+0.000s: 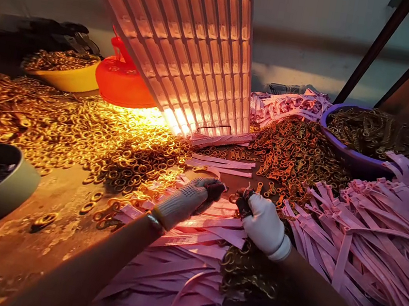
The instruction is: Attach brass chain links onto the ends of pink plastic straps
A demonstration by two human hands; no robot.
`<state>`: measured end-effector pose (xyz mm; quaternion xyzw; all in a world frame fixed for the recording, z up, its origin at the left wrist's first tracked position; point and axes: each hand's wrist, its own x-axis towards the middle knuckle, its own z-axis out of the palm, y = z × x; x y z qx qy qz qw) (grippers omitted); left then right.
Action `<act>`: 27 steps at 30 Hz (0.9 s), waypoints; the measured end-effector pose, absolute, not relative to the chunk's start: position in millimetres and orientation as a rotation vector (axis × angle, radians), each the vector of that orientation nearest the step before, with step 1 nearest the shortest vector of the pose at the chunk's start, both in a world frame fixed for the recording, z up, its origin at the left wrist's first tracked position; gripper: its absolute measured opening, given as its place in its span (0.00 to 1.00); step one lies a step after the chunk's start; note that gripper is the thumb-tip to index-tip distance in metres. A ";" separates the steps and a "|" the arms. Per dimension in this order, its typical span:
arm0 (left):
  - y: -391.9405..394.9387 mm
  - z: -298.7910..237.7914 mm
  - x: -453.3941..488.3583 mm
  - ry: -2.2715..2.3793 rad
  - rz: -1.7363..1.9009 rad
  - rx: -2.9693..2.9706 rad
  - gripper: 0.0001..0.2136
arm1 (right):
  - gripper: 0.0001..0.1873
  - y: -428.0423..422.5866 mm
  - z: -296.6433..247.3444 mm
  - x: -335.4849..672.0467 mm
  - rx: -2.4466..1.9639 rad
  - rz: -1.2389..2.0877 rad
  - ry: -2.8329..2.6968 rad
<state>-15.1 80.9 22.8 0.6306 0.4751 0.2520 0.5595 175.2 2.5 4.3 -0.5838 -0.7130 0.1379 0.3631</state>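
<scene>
My left hand, in a dotted pale work glove with dark fingertips, is closed in a pinch above a layer of pink straps. What its fingers hold is too small to make out. Opposite it, my right hand wears a white glove and is closed too. A small metal ring shows at its dark fingertips. A narrow gap separates the two hands. Just beyond them lie several flat strap pieces, and below the right wrist is a dark heap of metal hardware.
Gold rings spread across the left, with small metal clasps heaped at right. A lit red lamp hangs beside a tilted ribbed panel. Basins, yellow and purple, stand behind. More straps pile up right; a round container is left.
</scene>
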 end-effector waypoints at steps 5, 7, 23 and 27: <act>42.5 28.4 -27.6 1.048 0.735 1.114 0.14 | 0.08 5.4 15.8 154.4 -1.625 0.203 -2.170; 40.9 25.0 -27.8 1.058 0.710 1.246 0.13 | 0.07 3.3 19.0 148.1 -1.700 0.123 -2.230; 39.8 13.3 -38.1 1.128 0.656 1.947 0.12 | 0.07 -0.9 29.8 140.4 -1.747 0.094 -2.443; 38.9 8.9 -37.2 1.122 0.657 1.990 0.12 | 0.06 5.4 18.0 141.7 -1.593 0.009 -2.584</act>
